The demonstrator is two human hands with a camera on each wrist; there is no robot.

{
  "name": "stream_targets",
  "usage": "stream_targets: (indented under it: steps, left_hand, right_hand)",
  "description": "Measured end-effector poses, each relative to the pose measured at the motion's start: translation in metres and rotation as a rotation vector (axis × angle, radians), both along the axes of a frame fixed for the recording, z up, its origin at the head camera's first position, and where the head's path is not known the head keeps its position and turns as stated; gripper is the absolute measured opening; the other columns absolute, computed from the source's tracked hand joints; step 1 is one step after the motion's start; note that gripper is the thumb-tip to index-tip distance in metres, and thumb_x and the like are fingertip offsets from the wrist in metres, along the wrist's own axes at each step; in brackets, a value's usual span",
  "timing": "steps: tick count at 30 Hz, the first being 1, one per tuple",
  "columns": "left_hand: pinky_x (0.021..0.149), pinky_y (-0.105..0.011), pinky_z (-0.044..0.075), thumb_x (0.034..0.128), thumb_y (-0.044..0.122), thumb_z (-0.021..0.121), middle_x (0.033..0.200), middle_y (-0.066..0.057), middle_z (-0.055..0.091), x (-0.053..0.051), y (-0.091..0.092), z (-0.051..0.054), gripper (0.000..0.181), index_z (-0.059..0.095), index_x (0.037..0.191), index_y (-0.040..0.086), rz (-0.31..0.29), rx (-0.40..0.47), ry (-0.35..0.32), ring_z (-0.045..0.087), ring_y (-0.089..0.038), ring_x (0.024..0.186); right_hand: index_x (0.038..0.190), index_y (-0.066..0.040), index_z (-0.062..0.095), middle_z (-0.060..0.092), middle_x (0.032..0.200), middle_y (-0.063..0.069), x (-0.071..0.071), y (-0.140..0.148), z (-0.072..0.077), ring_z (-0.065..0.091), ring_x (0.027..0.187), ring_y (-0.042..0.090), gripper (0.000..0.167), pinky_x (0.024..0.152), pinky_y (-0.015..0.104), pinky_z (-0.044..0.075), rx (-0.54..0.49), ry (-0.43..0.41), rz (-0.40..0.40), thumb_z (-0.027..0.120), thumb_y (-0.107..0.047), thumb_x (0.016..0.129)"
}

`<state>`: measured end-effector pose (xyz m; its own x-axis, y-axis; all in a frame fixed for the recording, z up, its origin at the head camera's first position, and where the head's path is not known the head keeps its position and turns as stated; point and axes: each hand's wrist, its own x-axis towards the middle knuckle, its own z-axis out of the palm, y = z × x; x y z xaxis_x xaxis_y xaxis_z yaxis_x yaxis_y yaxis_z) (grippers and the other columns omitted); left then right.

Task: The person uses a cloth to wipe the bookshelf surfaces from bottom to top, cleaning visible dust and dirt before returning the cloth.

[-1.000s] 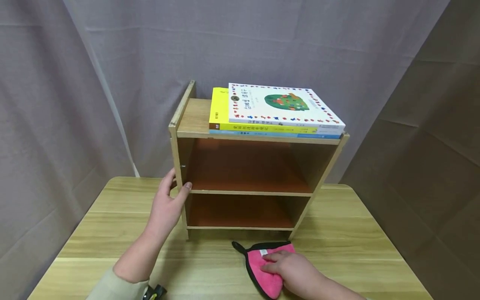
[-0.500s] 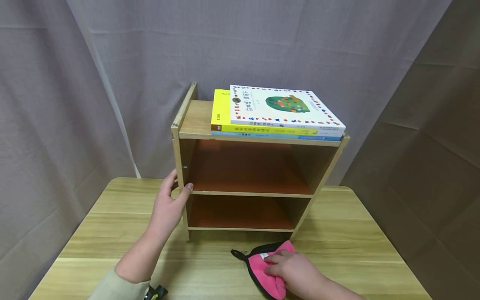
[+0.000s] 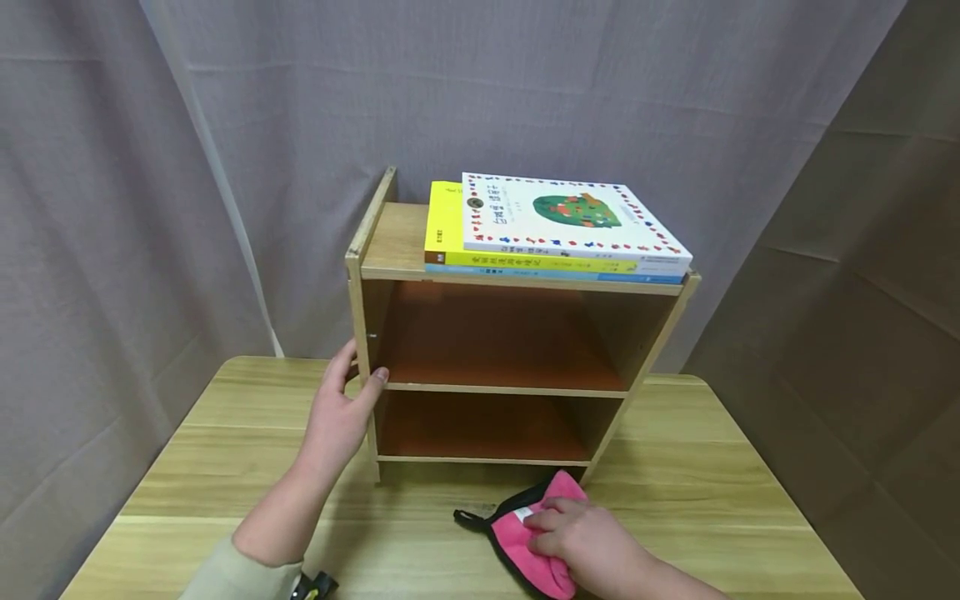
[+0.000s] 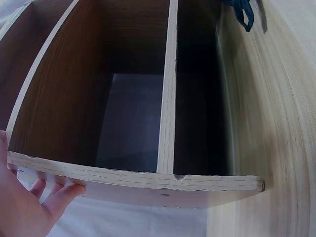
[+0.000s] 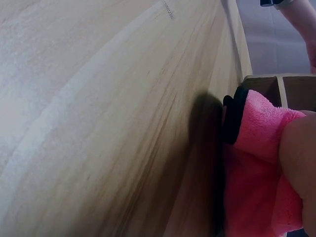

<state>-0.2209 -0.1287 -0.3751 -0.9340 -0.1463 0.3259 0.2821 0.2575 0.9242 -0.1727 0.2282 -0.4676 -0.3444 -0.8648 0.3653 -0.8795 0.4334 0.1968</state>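
A small wooden bookshelf (image 3: 504,391) with open compartments stands upright on the table. My left hand (image 3: 343,408) grips its left side panel, thumb at the front edge and fingers on the outer side; the left wrist view shows that hand (image 4: 24,202) along the panel too. In front of the shelf, my right hand (image 3: 581,537) holds a pink cloth (image 3: 517,542) with black edging and a black hanging loop (image 3: 471,521). Its fingers curl into the cloth, which is bunched under them. In the right wrist view the fluffy pink cloth (image 5: 261,128) is close above the tabletop.
Three books lie stacked on the shelf's top: a white one (image 3: 577,215) uppermost, a yellow one (image 3: 444,217) below it, and a blue one (image 3: 525,272) at the bottom. The wooden table (image 3: 247,442) extends around the shelf. Grey curtains (image 3: 480,92) hang behind and beside it.
The cloth's upper corner has risen and folded more, and its loop end has shifted slightly left. My right hand's fingers have bunched it further. The left hand keeps its grip on the shelf.
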Motion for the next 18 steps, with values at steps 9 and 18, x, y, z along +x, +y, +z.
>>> stream_targets:
  steps: [9,18]
  left_hand:
    - [0.093,-0.048,0.05,0.0974,0.032,0.064,0.143,-0.002,0.045,-0.0001,-0.0007,-0.0001,0.049,0.049,0.144,0.029,-0.011,0.016,-0.001,0.047,-0.027,0.128]
    - [0.092,-0.049,0.051,0.0978,0.032,0.063,0.142,-0.002,0.045,0.0008,-0.0003,0.0007,0.049,0.048,0.145,0.03,-0.018,0.025,-0.003,0.046,-0.027,0.128]
  right_hand:
    - [0.082,-0.027,0.076,0.071,0.101,-0.009,-0.0038,-0.0032,0.0006,0.064,0.094,0.021,0.039,0.083,0.039,0.055,0.017,0.027,0.021,0.068,0.003,0.058]
    - [0.074,-0.029,0.072,0.069,0.098,-0.012,-0.0098,-0.0023,0.0015,0.064,0.095,0.02,0.033,0.082,0.043,0.054,0.023,0.061,0.035,0.069,-0.001,0.057]
